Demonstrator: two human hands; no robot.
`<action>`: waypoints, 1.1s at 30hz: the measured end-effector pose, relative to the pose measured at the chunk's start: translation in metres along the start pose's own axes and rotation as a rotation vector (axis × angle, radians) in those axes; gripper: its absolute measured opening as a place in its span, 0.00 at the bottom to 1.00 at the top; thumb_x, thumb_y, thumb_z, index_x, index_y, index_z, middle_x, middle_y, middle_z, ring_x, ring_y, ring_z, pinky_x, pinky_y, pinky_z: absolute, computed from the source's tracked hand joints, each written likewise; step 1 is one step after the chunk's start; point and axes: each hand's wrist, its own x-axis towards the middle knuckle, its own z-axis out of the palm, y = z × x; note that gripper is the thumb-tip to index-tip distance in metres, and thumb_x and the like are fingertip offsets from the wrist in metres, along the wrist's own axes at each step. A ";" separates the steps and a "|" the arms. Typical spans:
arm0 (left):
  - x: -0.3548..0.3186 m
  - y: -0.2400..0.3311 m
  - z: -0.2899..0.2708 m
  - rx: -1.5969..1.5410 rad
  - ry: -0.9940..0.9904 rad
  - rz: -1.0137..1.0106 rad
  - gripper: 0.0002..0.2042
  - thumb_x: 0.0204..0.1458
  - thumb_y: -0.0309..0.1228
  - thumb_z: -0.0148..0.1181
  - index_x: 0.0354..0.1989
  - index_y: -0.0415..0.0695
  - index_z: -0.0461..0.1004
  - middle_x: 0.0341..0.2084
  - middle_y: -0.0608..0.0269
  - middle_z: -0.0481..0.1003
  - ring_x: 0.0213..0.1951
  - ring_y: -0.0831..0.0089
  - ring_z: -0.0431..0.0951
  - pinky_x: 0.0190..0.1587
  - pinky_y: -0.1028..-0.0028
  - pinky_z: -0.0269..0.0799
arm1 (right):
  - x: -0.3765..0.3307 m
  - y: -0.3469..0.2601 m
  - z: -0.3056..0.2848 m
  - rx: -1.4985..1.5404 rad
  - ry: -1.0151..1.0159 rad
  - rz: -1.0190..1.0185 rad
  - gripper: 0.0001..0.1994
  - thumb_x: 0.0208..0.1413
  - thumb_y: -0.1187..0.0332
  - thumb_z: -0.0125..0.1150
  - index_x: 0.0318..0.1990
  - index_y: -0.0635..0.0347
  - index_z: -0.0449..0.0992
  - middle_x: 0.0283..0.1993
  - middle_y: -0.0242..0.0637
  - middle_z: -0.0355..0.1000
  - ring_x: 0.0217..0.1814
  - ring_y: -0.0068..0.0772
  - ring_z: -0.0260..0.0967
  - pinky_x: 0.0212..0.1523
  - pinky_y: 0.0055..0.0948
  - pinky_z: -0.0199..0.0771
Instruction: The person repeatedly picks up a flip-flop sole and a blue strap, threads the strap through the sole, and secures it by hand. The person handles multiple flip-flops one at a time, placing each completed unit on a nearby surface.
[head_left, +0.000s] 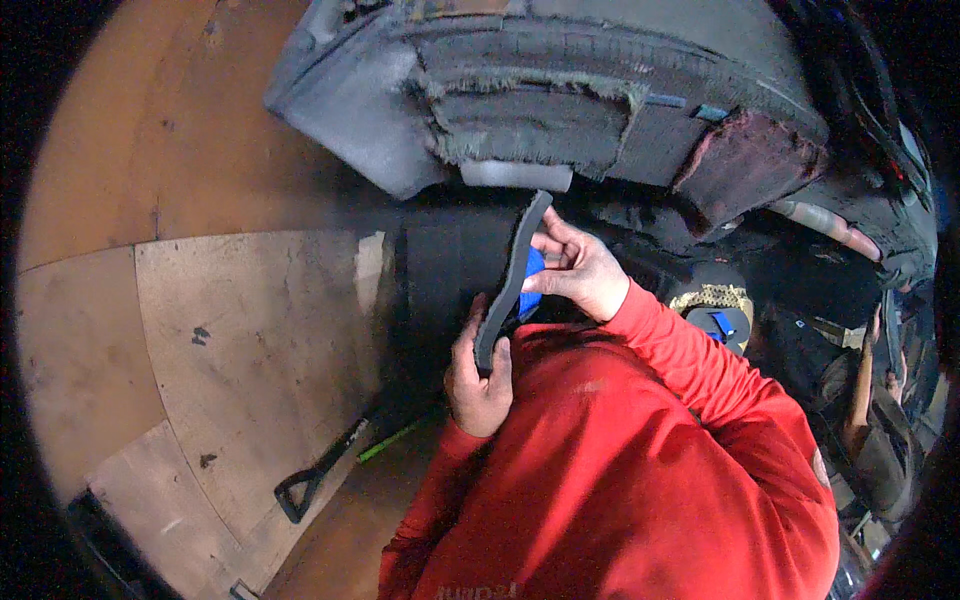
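Below the grey padded seat shell (560, 110), my left hand (478, 385) and right hand (578, 270) both grip a curved dark foam strip (512, 280), likely mid-fitting; next I would align its top end.

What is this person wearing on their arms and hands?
Both arms are covered by long, bright red sleeves of one loose top, ending at the wrists with plain cuffs. The left hand and the right hand are bare: no gloves, rings or watch show.

Both hands (478, 375) (577, 270) raised, fingers curled
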 end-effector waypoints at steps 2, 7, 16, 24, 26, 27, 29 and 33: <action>0.003 -0.007 -0.004 -0.018 -0.084 -0.022 0.29 0.55 0.26 0.61 0.65 0.35 0.60 0.63 0.43 0.64 0.65 0.55 0.65 0.65 0.65 0.59 | -0.002 0.010 -0.002 -0.124 0.006 -0.122 0.44 0.51 0.86 0.63 0.72 0.51 0.47 0.60 0.37 0.68 0.58 0.28 0.70 0.59 0.32 0.74; 0.079 -0.017 0.007 -0.090 -0.215 0.168 0.32 0.54 0.33 0.63 0.66 0.34 0.60 0.60 0.43 0.66 0.62 0.57 0.67 0.62 0.66 0.61 | 0.002 0.022 -0.008 -0.315 -0.016 -0.175 0.46 0.54 0.88 0.59 0.75 0.48 0.40 0.68 0.37 0.60 0.63 0.28 0.64 0.61 0.29 0.69; 0.120 0.008 0.009 -0.017 -0.255 0.051 0.28 0.55 0.35 0.64 0.61 0.31 0.66 0.41 0.51 0.77 0.43 0.69 0.77 0.45 0.71 0.72 | 0.010 0.004 0.004 -0.149 -0.125 -0.106 0.19 0.52 0.81 0.67 0.52 0.57 0.76 0.48 0.26 0.74 0.51 0.19 0.71 0.53 0.25 0.74; 0.157 -0.014 0.043 -0.242 -0.397 -0.215 0.14 0.53 0.29 0.58 0.46 0.34 0.75 0.37 0.64 0.79 0.37 0.82 0.73 0.38 0.75 0.71 | 0.029 -0.020 -0.024 -0.034 0.110 0.171 0.14 0.53 0.73 0.69 0.47 0.54 0.76 0.44 0.32 0.78 0.42 0.28 0.78 0.45 0.28 0.80; 0.134 -0.020 0.042 -0.477 -0.286 -0.141 0.20 0.52 0.25 0.59 0.55 0.33 0.71 0.44 0.63 0.77 0.40 0.81 0.73 0.43 0.76 0.72 | 0.022 -0.008 -0.023 -0.356 0.052 0.082 0.28 0.49 0.68 0.74 0.59 0.53 0.72 0.46 0.35 0.78 0.44 0.29 0.77 0.47 0.27 0.77; 0.121 -0.022 0.042 -0.568 -0.239 -0.132 0.23 0.52 0.23 0.59 0.59 0.32 0.69 0.48 0.62 0.76 0.42 0.81 0.73 0.45 0.77 0.72 | 0.015 0.001 -0.020 -0.503 0.040 0.011 0.33 0.47 0.66 0.76 0.63 0.52 0.70 0.47 0.37 0.77 0.46 0.30 0.77 0.48 0.28 0.76; 0.104 -0.024 0.041 -0.638 -0.220 -0.101 0.31 0.52 0.22 0.63 0.66 0.33 0.61 0.57 0.60 0.71 0.47 0.78 0.74 0.50 0.78 0.71 | 0.012 0.019 -0.017 -1.139 0.172 -0.690 0.40 0.42 0.66 0.76 0.67 0.43 0.66 0.59 0.48 0.68 0.59 0.47 0.70 0.57 0.38 0.71; 0.093 -0.012 0.048 -0.378 -0.045 -0.024 0.26 0.55 0.29 0.64 0.62 0.35 0.67 0.51 0.57 0.77 0.47 0.75 0.78 0.49 0.76 0.73 | 0.018 0.038 -0.026 -1.339 0.327 -0.899 0.32 0.46 0.74 0.70 0.61 0.46 0.70 0.61 0.51 0.62 0.63 0.60 0.62 0.58 0.44 0.69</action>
